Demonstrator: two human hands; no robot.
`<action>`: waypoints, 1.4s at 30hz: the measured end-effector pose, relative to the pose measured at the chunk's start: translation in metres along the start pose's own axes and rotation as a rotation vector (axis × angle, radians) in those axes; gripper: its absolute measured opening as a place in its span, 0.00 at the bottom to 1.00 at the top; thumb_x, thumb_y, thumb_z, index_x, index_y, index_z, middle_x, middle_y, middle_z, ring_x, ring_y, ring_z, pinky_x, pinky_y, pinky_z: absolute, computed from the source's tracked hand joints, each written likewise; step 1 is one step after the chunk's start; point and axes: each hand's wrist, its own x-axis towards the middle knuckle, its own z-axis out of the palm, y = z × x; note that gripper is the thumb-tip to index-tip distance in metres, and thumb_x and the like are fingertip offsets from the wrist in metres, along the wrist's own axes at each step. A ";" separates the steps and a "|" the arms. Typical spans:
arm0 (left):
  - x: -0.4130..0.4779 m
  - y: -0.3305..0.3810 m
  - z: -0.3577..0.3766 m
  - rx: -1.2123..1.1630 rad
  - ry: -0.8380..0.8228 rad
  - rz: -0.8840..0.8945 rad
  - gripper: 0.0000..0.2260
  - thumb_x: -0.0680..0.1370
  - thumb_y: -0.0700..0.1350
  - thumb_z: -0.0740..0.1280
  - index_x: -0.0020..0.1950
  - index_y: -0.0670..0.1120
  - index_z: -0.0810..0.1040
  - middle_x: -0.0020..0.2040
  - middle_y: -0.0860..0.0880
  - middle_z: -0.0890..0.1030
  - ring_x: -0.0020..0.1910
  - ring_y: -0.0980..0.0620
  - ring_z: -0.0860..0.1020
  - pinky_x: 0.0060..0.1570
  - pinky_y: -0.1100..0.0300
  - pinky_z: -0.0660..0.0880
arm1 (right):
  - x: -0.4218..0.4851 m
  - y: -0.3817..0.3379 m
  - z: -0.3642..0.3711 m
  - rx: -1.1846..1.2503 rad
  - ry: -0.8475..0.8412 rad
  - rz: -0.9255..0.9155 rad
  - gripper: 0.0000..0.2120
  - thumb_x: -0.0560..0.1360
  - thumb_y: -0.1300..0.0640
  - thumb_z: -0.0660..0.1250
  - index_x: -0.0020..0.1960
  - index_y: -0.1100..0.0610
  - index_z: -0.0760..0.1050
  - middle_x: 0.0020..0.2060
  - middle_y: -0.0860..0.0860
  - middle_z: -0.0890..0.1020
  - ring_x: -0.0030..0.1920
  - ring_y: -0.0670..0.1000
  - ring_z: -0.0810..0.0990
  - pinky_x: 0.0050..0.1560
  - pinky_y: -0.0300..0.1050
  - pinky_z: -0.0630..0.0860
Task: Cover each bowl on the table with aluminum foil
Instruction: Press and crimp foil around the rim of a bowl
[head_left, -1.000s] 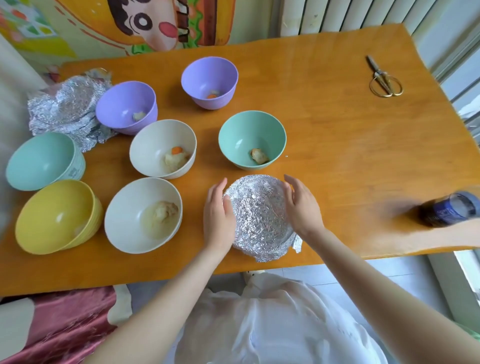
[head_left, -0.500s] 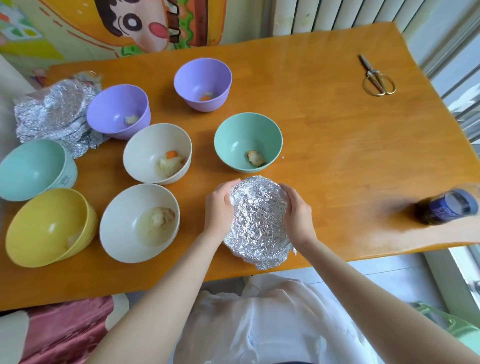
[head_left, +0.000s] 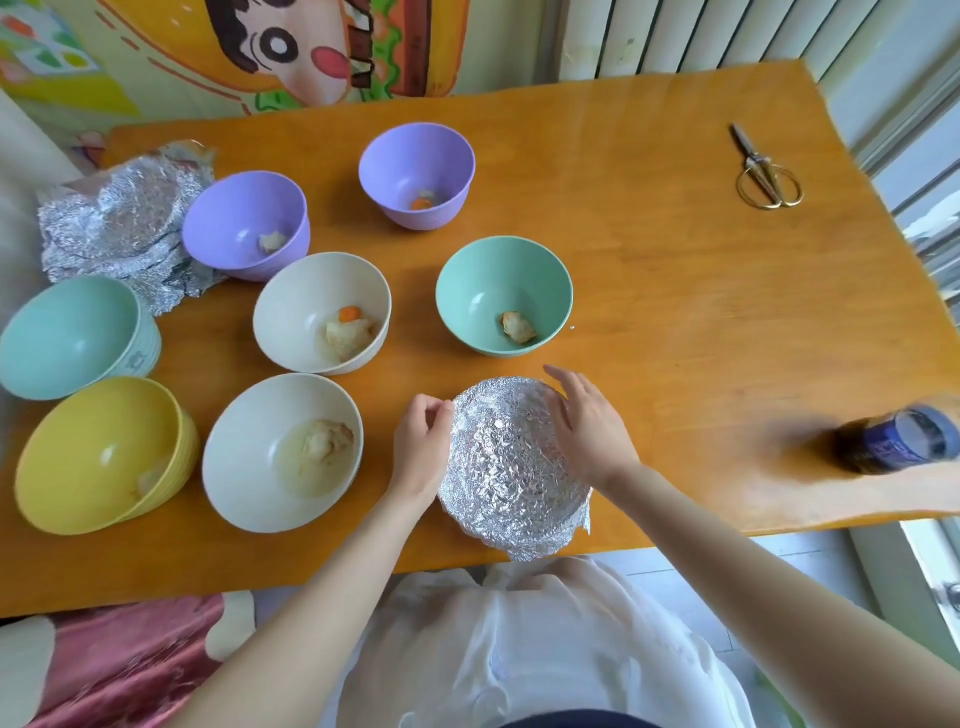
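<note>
A bowl wrapped in crinkled foil (head_left: 511, 467) stands at the table's near edge. My left hand (head_left: 422, 441) pinches the foil at the bowl's left rim. My right hand (head_left: 587, 423) lies with straight fingers along the right side of the foil. Uncovered bowls holding bits of food stand around: a green bowl (head_left: 504, 296) just behind, two white bowls (head_left: 283, 452) (head_left: 322, 312), two purple bowls (head_left: 247, 226) (head_left: 417, 174), a yellow bowl (head_left: 104, 454) and a light green bowl (head_left: 78, 338) at the left. Loose foil sheets (head_left: 119, 228) lie at the far left.
Gold scissors (head_left: 766, 171) lie at the far right of the wooden table (head_left: 675, 291). A dark blue bottle (head_left: 898, 441) lies on its side near the right edge. A wall with a cartoon picture runs behind the table.
Both hands gripped the foil round the bowl's sides half a second ago. Now the left hand pinches the rim and the right hand's fingers have straightened along the side.
</note>
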 end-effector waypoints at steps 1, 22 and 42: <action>0.000 0.000 -0.001 -0.004 0.001 -0.001 0.08 0.80 0.44 0.60 0.43 0.42 0.70 0.37 0.51 0.71 0.35 0.56 0.68 0.34 0.69 0.66 | 0.005 -0.002 0.000 -0.020 -0.014 -0.025 0.18 0.82 0.56 0.55 0.69 0.59 0.67 0.64 0.55 0.75 0.64 0.55 0.73 0.60 0.43 0.65; 0.016 0.009 -0.012 0.397 -0.238 0.435 0.14 0.80 0.38 0.61 0.64 0.44 0.75 0.60 0.49 0.77 0.59 0.52 0.75 0.56 0.67 0.67 | 0.024 -0.028 0.006 -0.017 -0.201 0.013 0.15 0.81 0.59 0.58 0.66 0.56 0.73 0.57 0.54 0.81 0.56 0.56 0.79 0.54 0.44 0.71; 0.022 0.024 -0.016 0.574 -0.326 0.425 0.12 0.80 0.34 0.59 0.59 0.44 0.77 0.58 0.49 0.77 0.55 0.53 0.76 0.52 0.58 0.75 | 0.039 -0.041 -0.002 -0.006 -0.446 -0.028 0.15 0.81 0.63 0.56 0.61 0.57 0.78 0.49 0.49 0.81 0.45 0.46 0.73 0.42 0.37 0.63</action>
